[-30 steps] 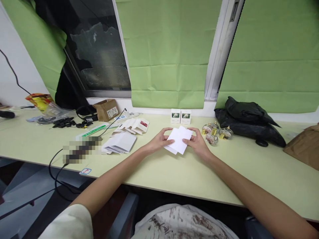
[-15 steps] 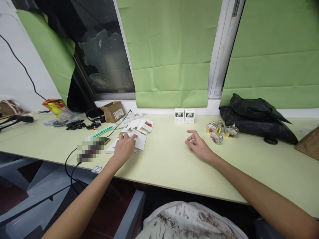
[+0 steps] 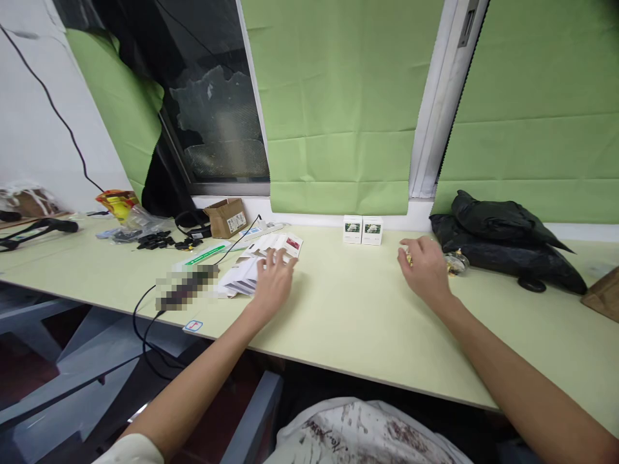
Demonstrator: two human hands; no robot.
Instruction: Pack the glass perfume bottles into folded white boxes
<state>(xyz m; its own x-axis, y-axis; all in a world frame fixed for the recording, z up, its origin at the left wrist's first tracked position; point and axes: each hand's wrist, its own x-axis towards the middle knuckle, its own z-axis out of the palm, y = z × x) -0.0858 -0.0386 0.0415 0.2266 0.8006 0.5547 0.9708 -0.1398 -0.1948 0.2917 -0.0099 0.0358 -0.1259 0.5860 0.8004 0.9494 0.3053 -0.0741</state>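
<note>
My left hand (image 3: 273, 280) hovers with fingers spread and nothing in it, at the right edge of a stack of flat white cards (image 3: 238, 281) on the pale green table (image 3: 348, 309). Behind that stack lies a fan of small cards, one with a red picture (image 3: 286, 243). My right hand (image 3: 425, 267) lies over a group of small glass bottles with gold caps. Its fingers curl down over them and hide most of them; one bottle (image 3: 455, 261) shows at its right. Whether the hand grips a bottle is hidden.
Two small white boxes (image 3: 362, 230) stand at the back by the window sill. A black plastic bag (image 3: 503, 238) lies at the back right, a brown paper bag (image 3: 602, 295) at the far right. A cardboard box (image 3: 225, 217), black cables and clutter (image 3: 155, 240) fill the left.
The white sheet held in both hands a second ago went onto the stack at left. My left hand has lifted and opened; my right hand has moved right, onto the bottles.
</note>
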